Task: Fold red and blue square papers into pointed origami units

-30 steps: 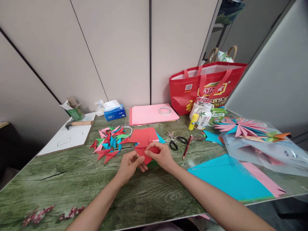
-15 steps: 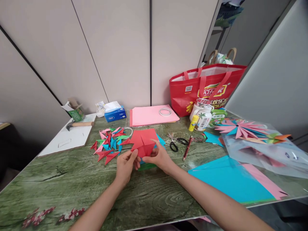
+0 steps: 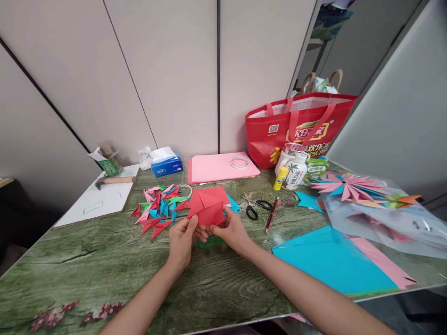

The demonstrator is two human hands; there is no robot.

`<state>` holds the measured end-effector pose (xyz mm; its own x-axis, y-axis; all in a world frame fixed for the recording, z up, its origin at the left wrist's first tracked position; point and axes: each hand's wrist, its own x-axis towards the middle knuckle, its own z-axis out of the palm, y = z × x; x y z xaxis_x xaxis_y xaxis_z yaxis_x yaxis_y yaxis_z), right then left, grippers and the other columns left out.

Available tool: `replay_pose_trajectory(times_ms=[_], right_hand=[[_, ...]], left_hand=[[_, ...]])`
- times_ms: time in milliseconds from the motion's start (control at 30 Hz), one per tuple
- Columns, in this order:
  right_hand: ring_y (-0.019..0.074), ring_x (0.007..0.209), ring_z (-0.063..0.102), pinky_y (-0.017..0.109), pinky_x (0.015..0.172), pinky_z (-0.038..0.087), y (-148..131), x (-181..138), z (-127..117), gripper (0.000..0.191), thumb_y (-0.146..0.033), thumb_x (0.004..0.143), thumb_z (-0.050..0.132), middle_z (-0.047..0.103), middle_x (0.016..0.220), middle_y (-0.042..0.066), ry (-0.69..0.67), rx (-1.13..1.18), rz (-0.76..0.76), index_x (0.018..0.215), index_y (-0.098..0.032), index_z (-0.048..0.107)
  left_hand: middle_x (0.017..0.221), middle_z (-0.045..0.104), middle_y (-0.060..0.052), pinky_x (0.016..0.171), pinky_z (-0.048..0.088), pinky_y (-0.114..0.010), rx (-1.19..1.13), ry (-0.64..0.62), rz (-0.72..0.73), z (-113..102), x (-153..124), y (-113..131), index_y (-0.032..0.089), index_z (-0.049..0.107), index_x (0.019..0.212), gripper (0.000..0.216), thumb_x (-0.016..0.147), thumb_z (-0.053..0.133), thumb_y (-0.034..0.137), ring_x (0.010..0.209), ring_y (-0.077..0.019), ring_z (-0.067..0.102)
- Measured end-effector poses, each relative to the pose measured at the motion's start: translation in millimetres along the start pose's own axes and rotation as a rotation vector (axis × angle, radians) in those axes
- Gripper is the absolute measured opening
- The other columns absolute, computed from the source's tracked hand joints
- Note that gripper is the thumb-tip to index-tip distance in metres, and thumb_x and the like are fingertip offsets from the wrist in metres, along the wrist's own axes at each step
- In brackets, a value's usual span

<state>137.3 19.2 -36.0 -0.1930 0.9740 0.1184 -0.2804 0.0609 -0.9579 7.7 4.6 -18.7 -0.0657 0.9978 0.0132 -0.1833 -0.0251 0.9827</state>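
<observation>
A red sheet of folding paper (image 3: 211,215) is held up between my two hands, with one part folded over. My left hand (image 3: 183,232) pinches its lower left corner, thumb on the near face. At the lower right edge, my right hand (image 3: 232,229) grips the same paper between thumb and fingers. Behind and under it lies a stack of coloured paper, with a red top sheet (image 3: 218,191) and green paper (image 3: 210,241) showing at the near side. To the left is a pile of folded paper pieces (image 3: 163,206) in red, blue, green and pink.
Scissors (image 3: 252,211) and a pencil (image 3: 272,215) lie right of the stack. Beyond stand a glue stick (image 3: 281,178), a white bottle (image 3: 296,172) and a red bag (image 3: 268,139). Blue sheets (image 3: 331,260) lie near right. A hammer (image 3: 117,181) rests on a white board (image 3: 104,204).
Part of the red paper has been folded over, so a smooth flap now faces me. My right fingers have moved down to the paper's lower right edge; the left hand has barely moved.
</observation>
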Motion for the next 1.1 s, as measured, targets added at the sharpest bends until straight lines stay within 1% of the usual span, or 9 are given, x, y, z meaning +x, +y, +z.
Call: replay_pose_trajectory(times_ms=[133, 200, 367, 433, 533, 667, 833, 967, 1100], right_hand=[[0.0156, 0.075, 0.062, 0.029, 0.067, 0.051, -0.9, -0.6, -2.5, 0.056, -0.017, 0.056, 0.069, 0.064, 0.084, 0.001, -0.104, -0.002, -0.050, 0.103, -0.023, 0.039], [0.0153, 0.079, 0.061, 0.029, 0.068, 0.050, -3.7, -0.2, -5.0, 0.061, -0.018, 0.056, 0.070, 0.061, 0.091, 0.002, -0.096, 0.005, -0.071, 0.108, -0.025, 0.038], [0.0134, 0.072, 0.059, 0.027, 0.067, 0.050, -9.0, 2.9, -10.4, 0.034, -0.024, 0.058, 0.070, 0.059, 0.083, 0.000, -0.067, -0.031, -0.104, 0.088, -0.022, 0.053], [0.0137, 0.069, 0.058, 0.027, 0.067, 0.049, -8.9, 4.0, -10.8, 0.023, -0.027, 0.059, 0.069, 0.059, 0.076, 0.000, -0.047, -0.047, -0.103, 0.076, -0.019, 0.056], [0.0137, 0.065, 0.058, 0.027, 0.064, 0.048, -7.7, 5.4, -11.1, 0.022, -0.028, 0.057, 0.071, 0.059, 0.069, -0.001, 0.033, -0.044, -0.090, 0.070, -0.018, 0.056], [0.0125, 0.059, 0.057, 0.025, 0.059, 0.047, -6.7, 6.8, -13.3, 0.022, -0.027, 0.058, 0.071, 0.057, 0.063, -0.003, 0.062, -0.028, -0.075, 0.070, -0.018, 0.054], [0.0085, 0.051, 0.051, 0.019, 0.048, 0.041, -7.4, 6.7, -15.4, 0.028, -0.025, 0.060, 0.070, 0.050, 0.060, -0.007, 0.061, -0.057, -0.132, 0.078, -0.020, 0.049], [0.0090, 0.051, 0.053, 0.020, 0.049, 0.043, -8.8, 5.9, -14.5, 0.030, -0.028, 0.061, 0.069, 0.051, 0.064, -0.006, 0.046, -0.033, -0.133, 0.078, -0.021, 0.045], [0.0104, 0.051, 0.056, 0.022, 0.048, 0.045, -9.5, 4.8, -12.3, 0.039, -0.029, 0.059, 0.070, 0.055, 0.071, -0.005, 0.044, 0.029, -0.123, 0.081, -0.023, 0.037]], left_hand=[[0.043, 0.055, 0.003, 0.038, 0.042, -0.022, 0.094, 0.089, 0.061, -5.1, 2.7, -4.3, 0.016, 0.052, 0.054, 0.030, 0.072, 0.056, 0.039, 0.036, -0.0111, 0.052], [0.041, 0.054, 0.004, 0.038, 0.041, -0.021, 0.174, 0.121, 0.087, -7.4, 4.0, -4.7, 0.018, 0.049, 0.052, 0.030, 0.072, 0.056, 0.039, 0.035, -0.0105, 0.050], [0.041, 0.054, 0.004, 0.039, 0.044, -0.022, 0.282, 0.110, 0.098, -7.6, 4.2, -1.4, 0.019, 0.048, 0.053, 0.029, 0.073, 0.056, 0.039, 0.037, -0.0125, 0.053], [0.042, 0.055, 0.004, 0.040, 0.045, -0.023, 0.249, 0.081, 0.083, -5.9, 3.7, 0.3, 0.019, 0.048, 0.055, 0.029, 0.074, 0.054, 0.040, 0.038, -0.0134, 0.055], [0.049, 0.061, 0.003, 0.043, 0.048, -0.025, 0.133, -0.031, -0.006, -3.1, 2.5, 2.0, 0.018, 0.049, 0.062, 0.027, 0.074, 0.054, 0.042, 0.044, -0.0157, 0.060], [0.059, 0.067, -0.002, 0.053, 0.052, -0.029, 0.058, -0.162, -0.121, -0.7, 0.0, 1.0, 0.017, 0.048, 0.065, 0.024, 0.069, 0.062, 0.036, 0.057, -0.0193, 0.065], [0.060, 0.068, -0.002, 0.063, 0.054, -0.034, 0.049, -0.174, -0.140, 1.0, -3.2, -1.5, 0.017, 0.045, 0.065, 0.025, 0.068, 0.063, 0.035, 0.066, -0.0222, 0.067], [0.062, 0.067, 0.002, 0.063, 0.054, -0.037, 0.006, -0.111, -0.044, 4.0, -4.8, 0.0, 0.020, 0.041, 0.082, 0.029, 0.069, 0.063, 0.032, 0.065, -0.0217, 0.067], [0.062, 0.065, 0.006, 0.062, 0.055, -0.036, -0.024, -0.044, 0.103, 5.7, -5.8, 0.6, 0.022, 0.037, 0.079, 0.029, 0.068, 0.063, 0.027, 0.064, -0.0190, 0.067]])
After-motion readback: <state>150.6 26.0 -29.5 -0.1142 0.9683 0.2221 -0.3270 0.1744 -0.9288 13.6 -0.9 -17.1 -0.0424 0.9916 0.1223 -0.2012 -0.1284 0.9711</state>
